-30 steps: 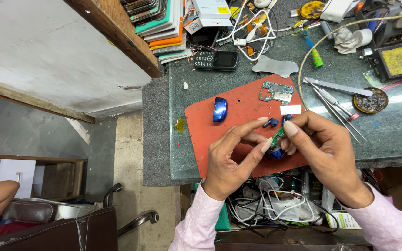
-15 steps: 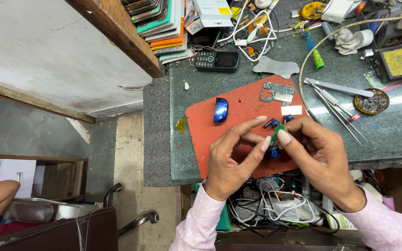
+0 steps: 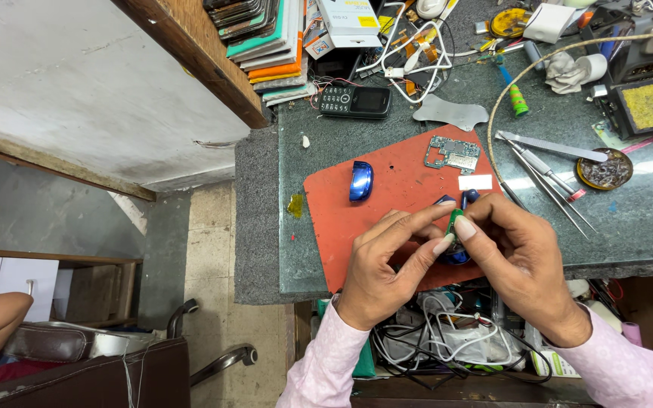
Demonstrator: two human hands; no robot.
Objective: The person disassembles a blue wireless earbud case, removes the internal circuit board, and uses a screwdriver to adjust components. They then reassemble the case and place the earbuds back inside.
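Over the near edge of the red mat [image 3: 387, 219], both hands meet around a small green board [image 3: 455, 222]. The left hand [image 3: 387, 264] pinches it between thumb and forefinger tips, and the right hand [image 3: 515, 249] closes on it from the other side, thumb pressing its top. A dark blue shell part [image 3: 455, 255] shows just under the fingers; whether it is joined to the board I cannot tell. Two small blue pieces [image 3: 459, 199] peek out just beyond the fingertips.

On the mat lie a blue cap [image 3: 360, 181], a larger circuit board [image 3: 453, 153] and a white label [image 3: 475, 182]. Tweezers [image 3: 546, 162] and a metal blade [image 3: 549, 145] rest on the table [image 3: 644, 211] to the right, beside a round tin [image 3: 604, 169]. A black phone [image 3: 355, 100] sits farther back, near a tangle of white cables [image 3: 410, 53].

The board is held only by fingertips, right above the table edge. A slip would likely send it into the cable clutter [image 3: 447, 340] below the table, where so small a part would be hard to find. Too much thumb pressure could bend or crack it. A jerk of either hand might also knock the loose blue pieces off the mat.
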